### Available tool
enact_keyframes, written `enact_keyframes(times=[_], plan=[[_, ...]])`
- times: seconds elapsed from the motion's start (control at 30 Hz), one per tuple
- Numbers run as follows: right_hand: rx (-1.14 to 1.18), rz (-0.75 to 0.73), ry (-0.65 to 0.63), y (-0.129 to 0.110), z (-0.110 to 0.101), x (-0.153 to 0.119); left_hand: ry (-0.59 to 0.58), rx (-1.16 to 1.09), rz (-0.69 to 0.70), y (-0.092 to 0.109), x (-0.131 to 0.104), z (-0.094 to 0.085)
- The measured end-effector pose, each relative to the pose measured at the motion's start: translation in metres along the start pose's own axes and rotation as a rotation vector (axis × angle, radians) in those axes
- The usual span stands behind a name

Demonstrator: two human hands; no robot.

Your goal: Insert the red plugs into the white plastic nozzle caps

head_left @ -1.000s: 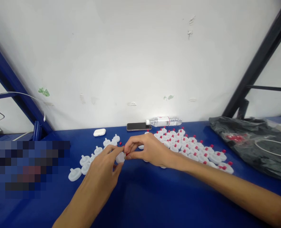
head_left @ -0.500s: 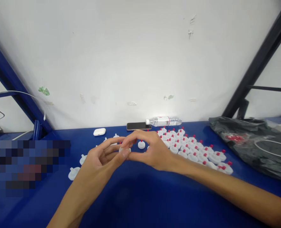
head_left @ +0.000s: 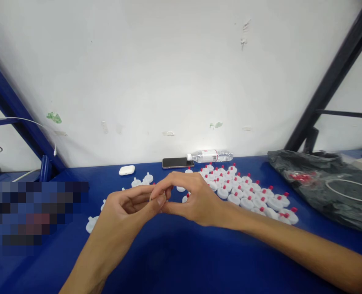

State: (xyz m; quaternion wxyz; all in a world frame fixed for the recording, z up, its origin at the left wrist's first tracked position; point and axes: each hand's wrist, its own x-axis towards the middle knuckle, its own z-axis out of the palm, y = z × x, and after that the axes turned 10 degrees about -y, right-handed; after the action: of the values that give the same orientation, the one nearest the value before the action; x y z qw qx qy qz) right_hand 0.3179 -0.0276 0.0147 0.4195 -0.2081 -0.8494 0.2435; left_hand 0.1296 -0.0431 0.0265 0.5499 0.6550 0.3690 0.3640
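My left hand and my right hand meet in front of me above the blue table, fingertips pinched together. Both are closed on a small white nozzle cap, nearly all of it hidden behind the fingers. Beside and beyond my left hand stand several white nozzle caps without red tips, such as a near cap and a far cap. To the right of my right hand, many white caps with red tips stand upright in a close group. A few more are partly covered by the right hand.
Along the wall lie a white earphone case, a phone and a clear water bottle on its side. A dark plastic bag with small red pieces covers the table's right. A blurred patch hides the left.
My fingers have closed further around the nozzle cap, which showed more before. The right fingertips have shifted slightly left and down. The caps on the table stay put; the view has shifted slightly.
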Motion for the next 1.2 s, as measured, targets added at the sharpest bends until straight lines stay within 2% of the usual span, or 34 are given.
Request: enact_keyframes(times=[0.1, 0.2, 0.3, 0.37, 0.47, 0.53, 0.6, 0.67, 0.73, 0.87, 1.03, 1.1, 1.2], plan=[[0.006, -0.007, 0.007, -0.001, 0.001, -0.001, 0.025, 0.012, 0.000, 0.002, -0.002, 0.001], [-0.014, -0.008, 0.010, 0.000, 0.001, -0.001, 0.000, 0.052, -0.012, 0.003, -0.002, 0.001], [-0.042, 0.002, 0.008, 0.003, 0.002, -0.001, -0.015, 0.150, -0.021, 0.003, -0.001, -0.003], [-0.033, 0.044, 0.014, 0.006, 0.001, 0.000, 0.038, 0.266, -0.046, 0.003, -0.001, -0.010], [-0.022, 0.154, -0.033, 0.012, 0.001, 0.000, 0.226, 0.637, -0.122, 0.001, -0.003, -0.031], [-0.083, 0.215, -0.152, 0.017, 0.002, -0.002, 0.340, 0.954, -0.219, -0.002, -0.005, -0.051], [-0.216, 0.243, -0.312, 0.022, 0.004, -0.005, 0.346, 1.149, -0.327, -0.006, -0.007, -0.071], [-0.347, 0.248, -0.423, 0.026, 0.007, -0.009, 0.340, 1.253, -0.363, -0.012, -0.009, -0.089], [-0.434, 0.261, -0.445, 0.028, 0.009, -0.013, 0.328, 1.303, -0.415, -0.018, -0.012, -0.103], [-0.578, 0.295, -0.392, 0.033, 0.012, -0.016, 0.284, 1.285, -0.477, -0.039, -0.020, -0.121], [-0.714, 0.192, -0.446, 0.041, 0.019, -0.017, 0.279, 1.234, -0.460, -0.073, -0.027, -0.135], [-0.784, 0.148, -0.475, 0.045, 0.022, -0.018, 0.283, 1.215, -0.462, -0.077, -0.027, -0.136], [-0.810, 0.122, -0.499, 0.050, 0.025, -0.020, 0.259, 1.172, -0.481, -0.071, -0.026, -0.134]])
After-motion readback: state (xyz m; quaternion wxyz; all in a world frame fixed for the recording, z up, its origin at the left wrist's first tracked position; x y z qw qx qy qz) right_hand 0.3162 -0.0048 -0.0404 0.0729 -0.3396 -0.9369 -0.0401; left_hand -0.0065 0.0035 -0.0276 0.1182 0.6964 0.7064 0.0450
